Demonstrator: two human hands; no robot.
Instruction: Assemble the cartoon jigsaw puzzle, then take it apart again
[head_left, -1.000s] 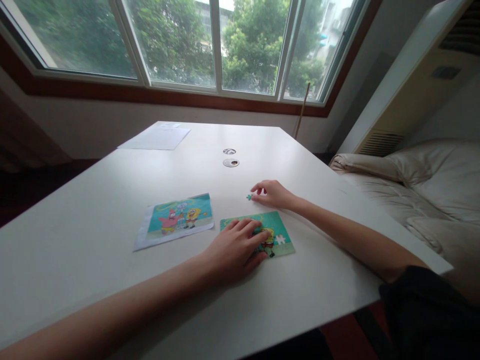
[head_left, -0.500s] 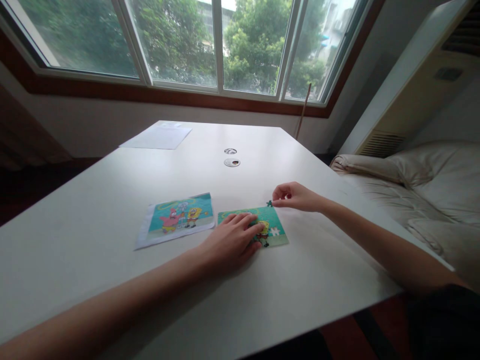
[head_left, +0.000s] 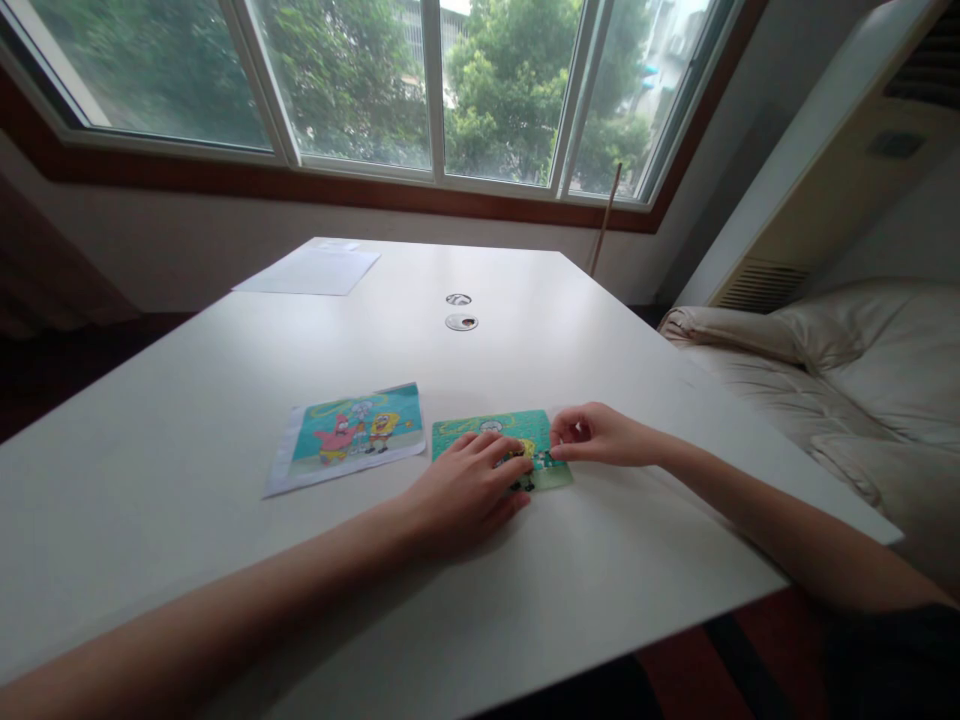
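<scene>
A small cartoon jigsaw puzzle (head_left: 487,430) lies on the white table (head_left: 225,560), mostly green. My left hand (head_left: 465,490) rests flat on its near left part, fingers spread over the picture. My right hand (head_left: 596,437) is at the puzzle's right edge, fingers pinched on a small green puzzle piece (head_left: 546,459) pressed down against the puzzle surface. Left of the puzzle lies a printed reference picture (head_left: 351,437) with the same cartoon figures.
A sheet of paper (head_left: 309,271) lies at the far left of the table. Two round cable grommets (head_left: 460,321) sit in the tabletop's middle. A cushioned sofa (head_left: 847,380) stands to the right, and a wide window (head_left: 360,90) runs behind the table.
My right hand picked the loose green piece off the table beyond the puzzle and brought it down to the puzzle's right side. My left hand stayed on the puzzle.
</scene>
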